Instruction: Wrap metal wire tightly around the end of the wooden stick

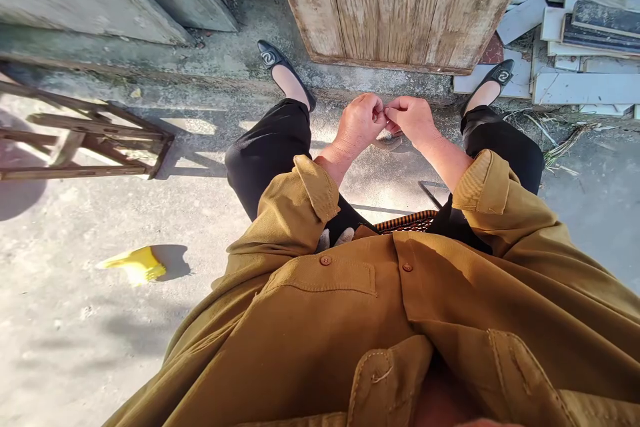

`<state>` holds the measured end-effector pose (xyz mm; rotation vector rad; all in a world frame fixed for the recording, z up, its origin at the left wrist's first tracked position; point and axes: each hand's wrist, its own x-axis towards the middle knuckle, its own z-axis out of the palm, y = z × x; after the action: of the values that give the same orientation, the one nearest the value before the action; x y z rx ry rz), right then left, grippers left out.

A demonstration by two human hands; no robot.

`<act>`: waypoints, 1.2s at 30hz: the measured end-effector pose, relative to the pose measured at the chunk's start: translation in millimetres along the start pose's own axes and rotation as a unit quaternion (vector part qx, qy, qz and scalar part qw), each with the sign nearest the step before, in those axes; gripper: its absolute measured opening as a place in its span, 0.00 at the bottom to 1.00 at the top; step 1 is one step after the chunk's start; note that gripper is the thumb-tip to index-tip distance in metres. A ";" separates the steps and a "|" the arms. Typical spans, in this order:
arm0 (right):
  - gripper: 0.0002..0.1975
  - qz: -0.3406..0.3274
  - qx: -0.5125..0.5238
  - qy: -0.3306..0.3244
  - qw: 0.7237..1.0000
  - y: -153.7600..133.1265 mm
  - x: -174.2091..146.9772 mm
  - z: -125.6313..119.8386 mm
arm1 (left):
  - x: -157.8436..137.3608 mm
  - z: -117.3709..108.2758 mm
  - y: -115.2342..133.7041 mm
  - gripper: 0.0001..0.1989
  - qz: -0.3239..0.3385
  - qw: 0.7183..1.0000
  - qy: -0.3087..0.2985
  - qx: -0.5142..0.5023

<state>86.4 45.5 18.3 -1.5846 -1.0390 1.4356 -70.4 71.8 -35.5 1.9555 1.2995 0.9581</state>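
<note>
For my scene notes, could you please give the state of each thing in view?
Left hand: curled; anything held unclear.
Right hand: pinched, fingertips meeting the left's.
Sleeves: rolled back.
Shoes: worn.
Yellow item: lying sunlit on the ground.
Wooden panel: weathered.
Wooden frame: standing or lying, unclear.
Pale slabs: piled untidily.
</note>
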 end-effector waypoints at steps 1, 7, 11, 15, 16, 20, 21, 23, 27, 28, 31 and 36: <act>0.13 0.009 0.007 0.004 1.000 -1.7 -0.8 0.0 | -0.8 1.6 -1.2 0.15 0.006 1.000 0.001 0.008; 0.14 0.045 0.025 0.001 0.999 -14.5 -7.0 -3.3 | -4.8 4.2 -0.4 0.15 0.025 0.999 0.017 0.041; 0.10 0.015 0.011 0.003 1.000 -11.5 -5.3 -3.4 | -6.3 13.6 -5.3 0.15 -0.008 0.997 0.075 -0.033; 0.08 -0.008 -0.012 0.005 1.000 -1.9 0.5 -3.6 | -7.1 24.3 -12.2 0.15 -0.018 0.991 0.109 -0.079; 0.08 -0.012 -0.013 0.004 1.000 -0.8 1.4 -3.9 | -7.3 25.7 -12.9 0.14 -0.017 0.990 0.112 -0.081; 0.08 0.010 0.004 -0.001 1.000 -8.6 -2.3 -5.1 | -8.6 25.3 -12.4 0.13 0.001 0.991 0.109 -0.075; 0.09 0.025 0.012 -0.001 1.000 -13.0 -4.6 -5.2 | -8.8 24.3 -12.2 0.12 0.010 0.992 0.105 -0.070; 0.10 0.056 0.025 -0.003 0.998 -22.6 -9.4 -5.0 | -8.6 22.2 -12.8 0.11 0.035 0.993 0.094 -0.056; 0.15 0.097 0.033 -0.004 0.995 -34.9 -14.9 -3.7 | -7.6 20.4 -18.1 0.09 0.088 0.993 0.076 -0.020; 0.15 0.098 0.029 -0.006 0.995 -35.7 -15.2 -3.3 | -7.6 20.5 -19.3 0.09 0.093 0.993 0.075 -0.015; 0.15 0.079 0.011 -0.014 0.997 -33.4 -14.0 -2.8 | -8.1 20.0 -19.1 0.10 0.074 0.993 0.089 -0.033; 0.12 -0.001 -0.029 -0.045 0.999 -27.7 -10.6 -8.1 | -7.9 12.6 -8.3 0.12 -0.029 0.988 0.101 -0.111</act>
<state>91.7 46.5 48.6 -1.5699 -1.1435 1.5002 -66.2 66.1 -51.0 1.6782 1.2879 1.2410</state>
